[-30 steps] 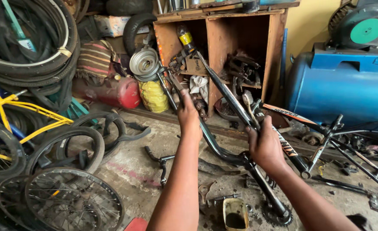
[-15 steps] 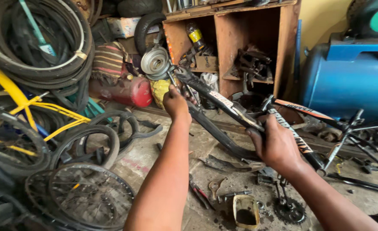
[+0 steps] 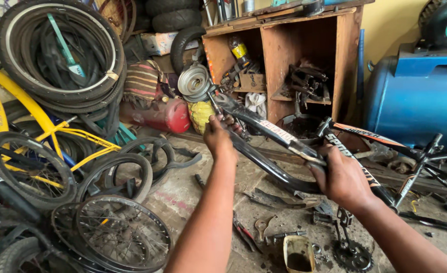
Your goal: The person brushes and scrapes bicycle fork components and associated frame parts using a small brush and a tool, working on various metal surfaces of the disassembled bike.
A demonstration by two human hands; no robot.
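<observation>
A black bicycle frame [image 3: 271, 132] with white lettering is held off the floor at a slant. My left hand [image 3: 218, 135] grips its tubes near the head end, close to a silver hub [image 3: 193, 81]. My right hand [image 3: 342, 178] is closed around the frame where the tubes meet near the seat end. Below that hand a crank with a chainring [image 3: 352, 253] hangs down toward the floor.
Spoked wheels [image 3: 117, 232], loose tyres [image 3: 56, 55] and a yellow bicycle frame [image 3: 41, 121] fill the left. A wooden shelf [image 3: 294, 60] of parts stands behind, a red gas cylinder [image 3: 165, 115] beside it, a blue tank [image 3: 415, 96] at right. Tools and a small tin [image 3: 299, 253] lie on the floor.
The frame has swung left and closer, its head end now near the silver hub. Both hands kept their grip and moved left with it.
</observation>
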